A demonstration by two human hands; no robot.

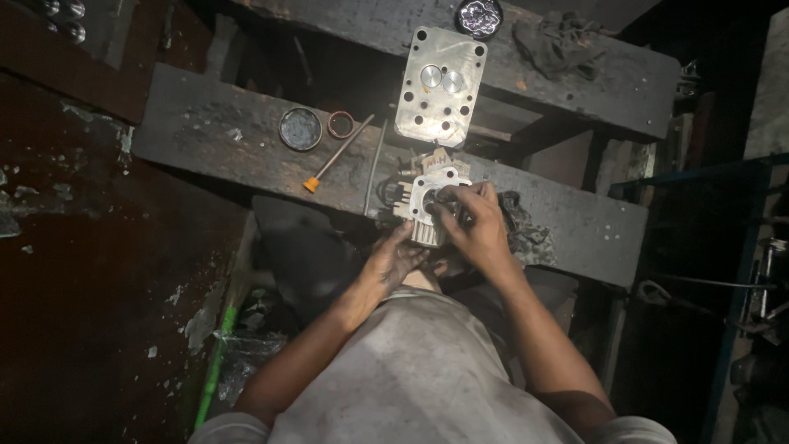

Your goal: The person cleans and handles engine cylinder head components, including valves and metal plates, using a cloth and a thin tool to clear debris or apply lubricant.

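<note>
A small finned metal cylinder (429, 205) is held at the middle of the dark workbench (205, 140). It is gripped from below by the left hand (393, 261), fingers curled around it. The right hand (477, 226) is laid on its top, fingers bent and pinched on something too small to be told. At 12 o'clock a flat metal plate with holes (440, 86) is seen; at 10 o'clock, a round lid (300, 129) and an orange-handled tool (337, 154).

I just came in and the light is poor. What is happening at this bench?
A person holds a small finned metal part at the edge of a dirty workbench. The left hand steadies it from below, and the right hand presses its fingers on the top, at the round opening. Behind it lie a flat metal plate with holes, a round lid, a ring and an orange-handled tool.
</note>
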